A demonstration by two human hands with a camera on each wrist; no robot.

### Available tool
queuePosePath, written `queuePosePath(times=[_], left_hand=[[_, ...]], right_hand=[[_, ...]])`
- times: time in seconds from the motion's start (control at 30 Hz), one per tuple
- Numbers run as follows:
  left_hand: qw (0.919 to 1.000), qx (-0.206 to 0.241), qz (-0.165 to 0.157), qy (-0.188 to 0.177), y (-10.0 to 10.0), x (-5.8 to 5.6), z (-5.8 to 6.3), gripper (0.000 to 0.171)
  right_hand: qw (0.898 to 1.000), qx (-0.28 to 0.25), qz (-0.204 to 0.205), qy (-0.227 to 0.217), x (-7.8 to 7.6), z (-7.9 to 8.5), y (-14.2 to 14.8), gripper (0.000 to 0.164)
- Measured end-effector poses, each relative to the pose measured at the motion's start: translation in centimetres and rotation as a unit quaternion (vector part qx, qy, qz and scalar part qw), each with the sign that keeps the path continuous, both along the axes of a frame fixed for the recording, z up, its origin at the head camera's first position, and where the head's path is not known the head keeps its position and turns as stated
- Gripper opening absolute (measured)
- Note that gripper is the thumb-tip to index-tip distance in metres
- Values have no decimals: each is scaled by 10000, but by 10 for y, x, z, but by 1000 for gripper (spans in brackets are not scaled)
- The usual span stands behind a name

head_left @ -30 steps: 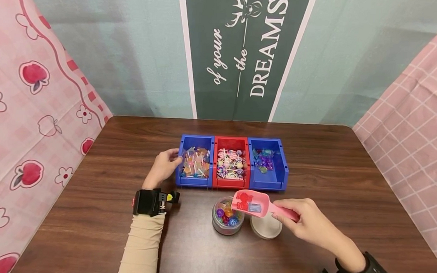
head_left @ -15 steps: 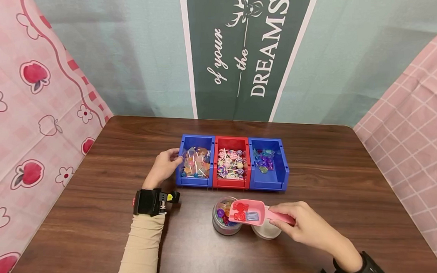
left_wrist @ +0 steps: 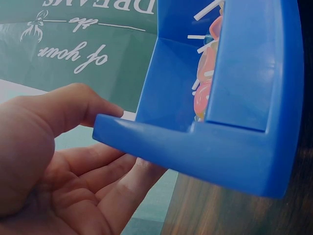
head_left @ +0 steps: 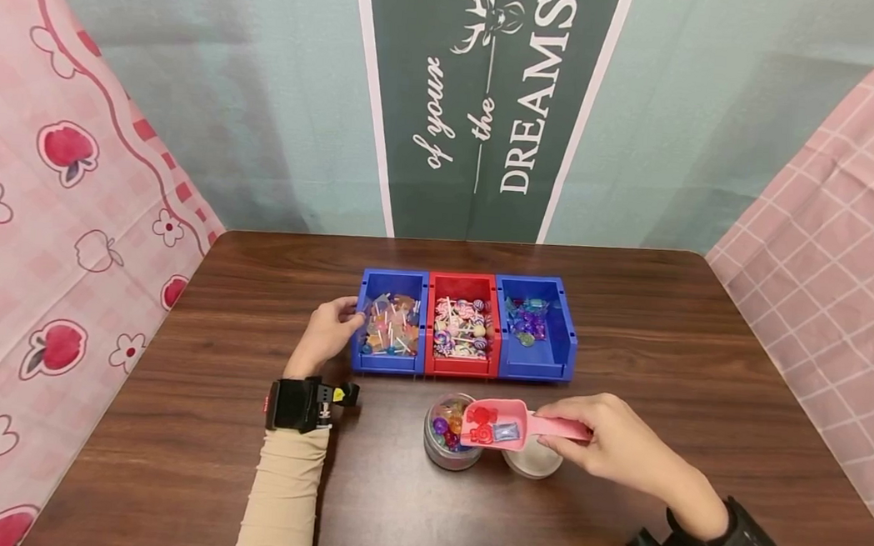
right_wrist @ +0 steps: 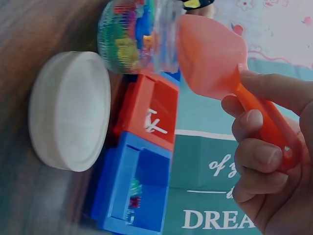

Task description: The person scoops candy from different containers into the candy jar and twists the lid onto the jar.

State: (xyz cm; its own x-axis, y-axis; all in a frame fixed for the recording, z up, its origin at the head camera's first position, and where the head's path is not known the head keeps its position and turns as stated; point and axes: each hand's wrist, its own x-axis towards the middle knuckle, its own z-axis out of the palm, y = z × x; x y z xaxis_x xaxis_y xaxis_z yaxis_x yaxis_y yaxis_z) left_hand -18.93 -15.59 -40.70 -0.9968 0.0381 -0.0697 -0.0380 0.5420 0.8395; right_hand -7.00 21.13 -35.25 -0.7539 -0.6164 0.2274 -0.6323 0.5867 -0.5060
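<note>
My right hand point(head_left: 610, 442) grips the handle of a pink scoop point(head_left: 513, 407), whose bowl carries red candies point(head_left: 482, 415) and a pale blue wrapped piece point(head_left: 506, 432). The bowl hangs over the right part of a clear jar point(head_left: 435, 450) that contains colourful candies. Under the handle lies a white lid point(head_left: 534, 460), partly hidden. With thumb and fingers on either side of its wall, my left hand point(head_left: 326, 330) holds the left blue bin point(head_left: 357, 360) of lollipops. In the left wrist view the thumb meets the rim of that blue bin point(left_wrist: 234, 161).
Against the left blue bin stands a red bin point(head_left: 461, 366) of small lollipops. Beside it, another blue bin point(head_left: 537, 363) contains blue and purple wrapped candies. All rest on the dark wooden table point(head_left: 651, 336), with hanging cloths behind and at both sides.
The right hand has lowered the scoop toward the front, over the jar, and its bowl now covers more of the jar's candies. My left hand stays on the bin.
</note>
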Motion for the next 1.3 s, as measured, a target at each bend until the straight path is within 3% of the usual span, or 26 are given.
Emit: queuePosePath(times=[0.2, 0.67, 0.83, 0.97, 1.3], left_hand=[[10000, -36, -2, 10, 0, 1, 0, 44], [10000, -30, -12, -16, 1, 0, 1, 43], [10000, -28, 13, -34, 0, 0, 0, 44], [10000, 11, 44, -66, 0, 0, 0, 44], [10000, -5, 26, -9, 0, -1, 0, 45]], right_hand=[[9994, -163, 75, 282, -4, 8, -5, 18], [9992, -226, 146, 283, -6, 15, -7, 16], [9996, -222, 171, 32, -5, 16, -8, 14], [9997, -99, 196, -137, -4, 16, -8, 13], [9990, 390, 199, 84, -2, 15, -6, 12]])
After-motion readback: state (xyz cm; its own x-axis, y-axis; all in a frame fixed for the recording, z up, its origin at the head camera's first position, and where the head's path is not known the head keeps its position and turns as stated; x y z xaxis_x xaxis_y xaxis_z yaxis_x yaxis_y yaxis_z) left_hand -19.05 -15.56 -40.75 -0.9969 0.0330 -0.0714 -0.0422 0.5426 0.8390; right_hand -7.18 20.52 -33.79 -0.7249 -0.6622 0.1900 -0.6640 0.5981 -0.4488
